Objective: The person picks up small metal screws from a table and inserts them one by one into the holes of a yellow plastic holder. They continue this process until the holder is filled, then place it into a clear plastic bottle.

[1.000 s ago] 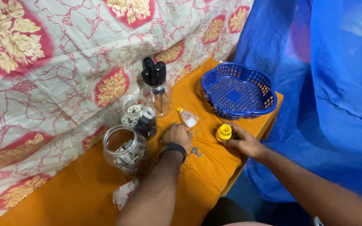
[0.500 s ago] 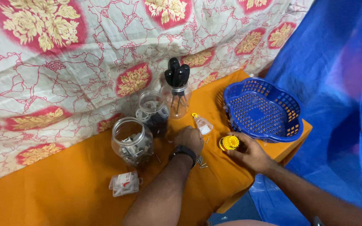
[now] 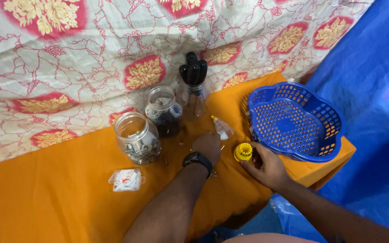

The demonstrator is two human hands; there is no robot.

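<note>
**K:** On the orange cloth, the left hand point(image 3: 208, 146) lay palm down by the small clear bottle point(image 3: 223, 129), fingers curled toward it. Whether it gripped anything couldn't be told; knuckles hid the fingertips. Black wristwatch point(image 3: 197, 159) on that wrist.

**R:** Right side?

**K:** The right hand point(image 3: 266, 168) had its fingers partly closed around the yellow ribbed cap point(image 3: 243, 152), thumb and forefinger touching its side. Cap sat on the cloth, just beside the blue basket point(image 3: 320, 135), between the two hands.

**R:** Handling notes?

**K:** My judgement: a cap that small would be best pinched at the ribs, kept upright and low over the cloth. Small metal bits point(image 3: 165, 158) lay loose near the left hand, so the wrist should have stayed clear of them, and of the table edge close by the right hand.

**R:** Containers?

**K:** Blue perforated basket looked empty. Near glass jar point(image 3: 137, 137) was open-topped, part full of metal hardware, type not resolvable. Second jar point(image 3: 164, 110) behind it held pale and dark small parts. Third clear container point(image 3: 193, 94) stood at the back with black-handled tools point(image 3: 193, 69) upright in it. Small clear packet point(image 3: 126, 179) with red-and-white contents lay flat, well apart to the left. Floral sheet point(image 3: 91, 67) hung behind it all.
</note>
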